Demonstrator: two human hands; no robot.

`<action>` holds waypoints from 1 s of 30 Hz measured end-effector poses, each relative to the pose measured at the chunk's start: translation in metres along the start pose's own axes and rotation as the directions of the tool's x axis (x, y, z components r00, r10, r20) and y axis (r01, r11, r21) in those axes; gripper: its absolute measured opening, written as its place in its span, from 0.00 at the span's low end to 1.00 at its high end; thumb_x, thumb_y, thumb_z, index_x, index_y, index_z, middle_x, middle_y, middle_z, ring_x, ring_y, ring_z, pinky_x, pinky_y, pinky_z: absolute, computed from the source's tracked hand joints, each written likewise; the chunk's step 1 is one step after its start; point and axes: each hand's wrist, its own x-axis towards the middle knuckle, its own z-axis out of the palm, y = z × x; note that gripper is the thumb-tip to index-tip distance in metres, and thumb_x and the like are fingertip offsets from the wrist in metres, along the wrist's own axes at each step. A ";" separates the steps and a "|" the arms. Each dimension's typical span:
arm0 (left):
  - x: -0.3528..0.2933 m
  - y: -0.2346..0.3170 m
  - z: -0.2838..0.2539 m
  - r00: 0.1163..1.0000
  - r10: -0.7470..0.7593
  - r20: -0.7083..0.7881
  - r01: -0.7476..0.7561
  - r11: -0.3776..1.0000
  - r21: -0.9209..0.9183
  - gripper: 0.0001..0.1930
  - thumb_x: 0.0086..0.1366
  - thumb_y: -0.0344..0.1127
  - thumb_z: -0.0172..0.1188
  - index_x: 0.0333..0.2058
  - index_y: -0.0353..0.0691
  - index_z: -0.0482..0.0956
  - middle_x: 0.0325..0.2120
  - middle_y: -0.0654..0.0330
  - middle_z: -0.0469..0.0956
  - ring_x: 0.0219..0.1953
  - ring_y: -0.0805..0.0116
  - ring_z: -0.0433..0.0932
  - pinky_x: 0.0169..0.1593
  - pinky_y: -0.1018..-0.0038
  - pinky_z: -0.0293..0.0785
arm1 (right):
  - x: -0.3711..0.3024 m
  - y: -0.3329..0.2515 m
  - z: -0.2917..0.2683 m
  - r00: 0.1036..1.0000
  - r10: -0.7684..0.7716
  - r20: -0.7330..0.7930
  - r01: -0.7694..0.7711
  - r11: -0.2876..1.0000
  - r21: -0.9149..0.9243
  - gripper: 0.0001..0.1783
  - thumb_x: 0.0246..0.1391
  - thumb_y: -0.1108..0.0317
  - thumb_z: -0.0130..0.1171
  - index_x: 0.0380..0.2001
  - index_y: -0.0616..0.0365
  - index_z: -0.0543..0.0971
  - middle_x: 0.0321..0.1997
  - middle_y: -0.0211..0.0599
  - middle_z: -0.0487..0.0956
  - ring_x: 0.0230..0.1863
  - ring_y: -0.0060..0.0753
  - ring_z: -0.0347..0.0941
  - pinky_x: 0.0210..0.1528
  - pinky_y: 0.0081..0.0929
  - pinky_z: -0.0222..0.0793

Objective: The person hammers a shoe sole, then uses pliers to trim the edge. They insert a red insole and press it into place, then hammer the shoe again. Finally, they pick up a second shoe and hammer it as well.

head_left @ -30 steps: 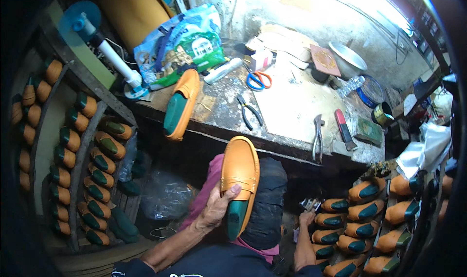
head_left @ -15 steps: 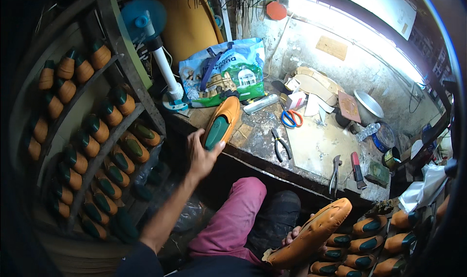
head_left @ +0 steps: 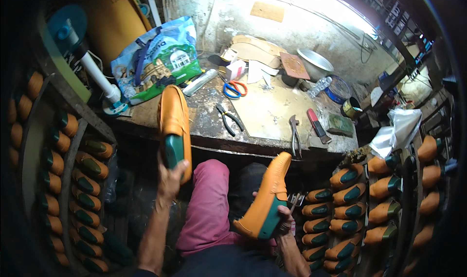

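In my left hand (head_left: 170, 181) is a tan leather loafer (head_left: 174, 114) on a green shoe last, held nearly upright by the heel with the toe up, in front of the bench's left part. My right hand (head_left: 286, 219) grips a second tan loafer (head_left: 259, 210) on its green last (head_left: 274, 217), tilted with one end up to the right. This shoe is over my lap, with my fingers partly hidden behind it. Something small and metallic shows beside the right hand, too unclear to name.
On the workbench (head_left: 204, 143) lie pliers (head_left: 228, 120), scissors (head_left: 234, 89), pincers (head_left: 295, 135) and a red-handled blade tool (head_left: 318, 126). A shopping bag (head_left: 158, 63) stands at the back left. Racks of lasted shoes (head_left: 87, 201) flank me, with more shoes (head_left: 349, 194) at right.
The left shoe has swung more upright and come off the bench edge toward me. The right shoe has turned from its underside to show its upper and green last. My view has shifted right.
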 end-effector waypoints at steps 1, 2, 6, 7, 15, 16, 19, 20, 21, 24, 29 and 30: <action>-0.026 0.001 0.009 0.998 -0.021 0.066 0.025 0.998 -0.061 0.43 0.66 0.39 0.72 0.76 0.35 0.65 0.59 0.54 0.77 0.59 0.60 0.78 0.67 0.62 0.76 | 0.009 -0.002 0.006 0.993 -0.089 -0.080 0.070 0.974 -0.215 0.62 0.55 0.50 0.75 0.86 0.58 0.56 0.78 0.58 0.73 0.74 0.55 0.77 0.76 0.55 0.76; -0.047 0.003 0.020 0.990 -0.058 0.131 0.068 0.995 -0.072 0.45 0.66 0.38 0.72 0.78 0.34 0.62 0.62 0.52 0.75 0.61 0.58 0.77 0.69 0.60 0.75 | 0.020 -0.001 0.012 0.974 -0.191 -0.120 0.127 0.902 -0.412 0.62 0.54 0.51 0.75 0.86 0.59 0.56 0.77 0.54 0.73 0.73 0.51 0.77 0.76 0.49 0.74; -0.111 -0.001 0.071 0.975 -0.046 0.217 0.069 0.992 -0.104 0.51 0.66 0.33 0.73 0.81 0.32 0.53 0.66 0.48 0.73 0.65 0.57 0.77 0.72 0.59 0.74 | 0.059 0.006 0.020 0.846 -0.514 -0.142 0.215 0.572 -0.791 0.66 0.52 0.58 0.81 0.86 0.65 0.53 0.76 0.52 0.73 0.72 0.43 0.75 0.75 0.39 0.72; -0.119 -0.004 0.083 0.970 -0.071 0.234 0.106 0.984 -0.142 0.52 0.66 0.32 0.74 0.82 0.31 0.52 0.67 0.47 0.72 0.66 0.56 0.77 0.72 0.60 0.75 | 0.065 0.007 0.019 0.839 -0.512 -0.185 0.175 0.576 -0.798 0.66 0.52 0.58 0.81 0.86 0.66 0.54 0.75 0.53 0.74 0.72 0.44 0.76 0.74 0.39 0.72; -0.131 -0.032 0.109 0.945 -0.117 0.305 0.142 0.988 -0.059 0.49 0.63 0.30 0.76 0.78 0.30 0.58 0.63 0.45 0.76 0.64 0.55 0.80 0.69 0.59 0.77 | 0.068 0.001 0.008 0.865 -0.459 -0.201 0.149 0.619 -0.771 0.67 0.51 0.58 0.80 0.86 0.69 0.52 0.75 0.57 0.75 0.71 0.47 0.77 0.74 0.41 0.73; -0.130 -0.034 0.110 0.952 -0.102 0.289 0.125 0.990 -0.062 0.50 0.63 0.29 0.76 0.79 0.29 0.58 0.64 0.44 0.75 0.65 0.54 0.79 0.70 0.58 0.77 | 0.067 0.000 0.009 0.869 -0.458 -0.188 0.172 0.636 -0.752 0.68 0.51 0.58 0.80 0.86 0.70 0.52 0.76 0.57 0.74 0.72 0.48 0.76 0.76 0.41 0.72; -0.128 -0.039 0.117 0.966 -0.126 0.225 0.142 0.988 -0.056 0.51 0.63 0.29 0.76 0.79 0.28 0.56 0.66 0.43 0.74 0.67 0.53 0.77 0.71 0.58 0.76 | 0.069 -0.003 0.012 0.859 -0.483 -0.171 0.168 0.580 -0.797 0.69 0.51 0.57 0.80 0.86 0.71 0.50 0.76 0.57 0.73 0.73 0.49 0.75 0.76 0.41 0.71; -0.127 -0.040 0.120 0.976 -0.104 0.194 0.110 0.994 -0.022 0.53 0.64 0.29 0.76 0.80 0.27 0.52 0.67 0.43 0.72 0.69 0.52 0.75 0.73 0.57 0.74 | 0.069 -0.004 0.014 0.859 -0.486 -0.161 0.156 0.548 -0.822 0.70 0.52 0.58 0.81 0.86 0.72 0.49 0.77 0.59 0.72 0.74 0.49 0.74 0.78 0.41 0.70; -0.124 -0.041 0.123 0.971 -0.132 0.197 0.138 0.990 -0.019 0.53 0.64 0.29 0.76 0.80 0.27 0.51 0.68 0.42 0.72 0.69 0.52 0.75 0.73 0.57 0.73 | 0.070 -0.005 0.015 0.870 -0.464 -0.166 0.138 0.552 -0.822 0.70 0.52 0.58 0.81 0.86 0.73 0.49 0.77 0.60 0.72 0.75 0.49 0.74 0.78 0.41 0.69; -0.112 -0.041 0.127 0.947 -0.175 0.268 0.204 0.976 -0.082 0.55 0.65 0.30 0.78 0.81 0.27 0.49 0.68 0.40 0.70 0.70 0.50 0.74 0.75 0.55 0.71 | 0.076 -0.006 0.021 0.890 -0.438 -0.125 0.151 0.542 -0.827 0.70 0.53 0.59 0.82 0.86 0.76 0.48 0.78 0.63 0.71 0.75 0.49 0.73 0.78 0.41 0.69; -0.101 -0.014 0.109 0.900 -0.203 0.385 0.061 0.934 0.352 0.64 0.64 0.39 0.80 0.81 0.20 0.40 0.71 0.27 0.68 0.73 0.35 0.74 0.76 0.51 0.72 | 0.085 0.000 0.023 0.898 -0.387 -0.212 0.047 0.563 -0.825 0.72 0.53 0.57 0.83 0.85 0.79 0.46 0.80 0.68 0.68 0.78 0.52 0.71 0.80 0.42 0.66; -0.100 -0.005 0.104 0.880 -0.276 0.387 0.091 0.897 0.433 0.66 0.64 0.42 0.80 0.81 0.18 0.37 0.71 0.22 0.68 0.73 0.31 0.74 0.76 0.49 0.72 | 0.085 0.000 0.022 0.897 -0.394 -0.202 0.046 0.537 -0.842 0.72 0.53 0.57 0.82 0.85 0.79 0.46 0.80 0.68 0.67 0.78 0.53 0.70 0.81 0.42 0.66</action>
